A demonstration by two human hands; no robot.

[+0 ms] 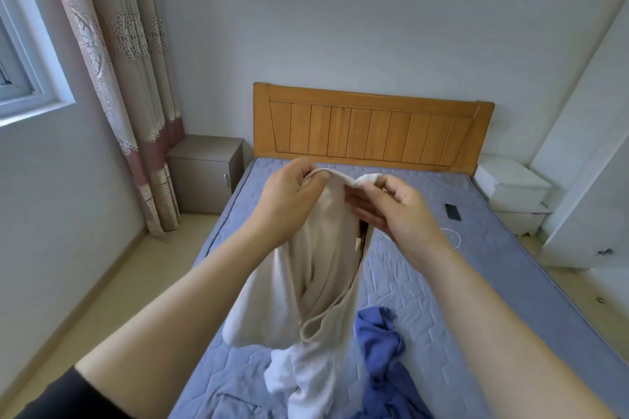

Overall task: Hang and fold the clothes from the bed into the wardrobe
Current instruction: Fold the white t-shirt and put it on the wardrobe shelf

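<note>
Window frame [32, 78] at far left, white, smooth. Beside it, curtain [126, 71], pleated, beige with embossed pattern and dusty-pink lower band. Grey nightstand [204, 173] of boxy form in the corner, close against the bed's left side. Wooden headboard [371, 127], orange-toned, vertical slats. Mattress [425, 269] blue-grey, quilted, stitched in a brick-like pattern.

Left hand [289, 201] raised above the bed, fingers closed on the top edge of the beige garment [320, 265]. Garment soft, lightly ribbed, hanging in long folds from both hands down toward the mattress, hem rounded. Right hand [394, 211] just beside the left, thumb and forefinger pinching the same top edge, remaining fingers loosely curled behind the cloth.

Below the garment, white cloth [299, 381] crumpled on the mattress. To its right, touching it, blue garment [384, 350], rumpled, matte.

Further right on the mattress, flat black rectangular object [452, 211] and thin white cord [454, 238]. White nightstand [514, 194] at the bed's right side. White wardrobe door [592, 180] at far right, smooth.
</note>
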